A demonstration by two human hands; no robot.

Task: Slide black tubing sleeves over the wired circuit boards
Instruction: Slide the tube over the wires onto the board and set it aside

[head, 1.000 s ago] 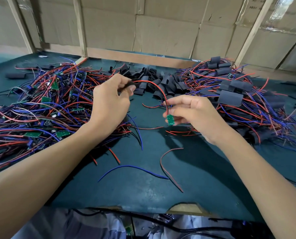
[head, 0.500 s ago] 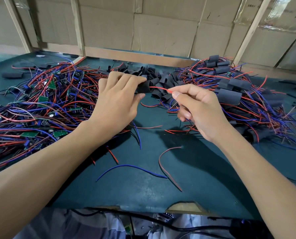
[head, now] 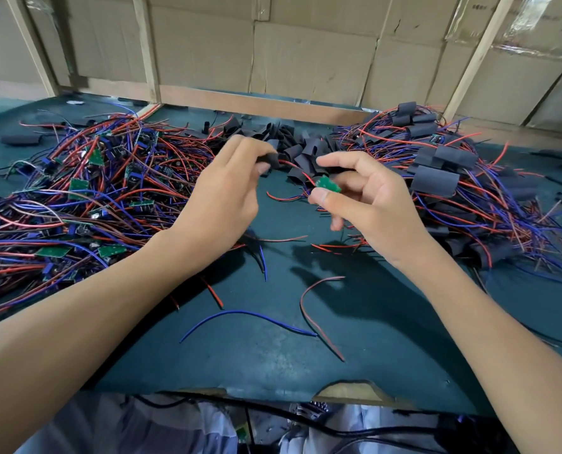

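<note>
Two hands above the worktop: left hand pinches a soft, light black sleeve, right hand pinches the small stiff circuit board by its edges, probably the safest hold.

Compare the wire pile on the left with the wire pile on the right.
The left pile shows bare green boards among its red and blue wires; the right pile carries black sleeves over them. The left pile sprawls wider across the mat; the right pile is more compact. Both are tangles of red and blue wires.
</note>
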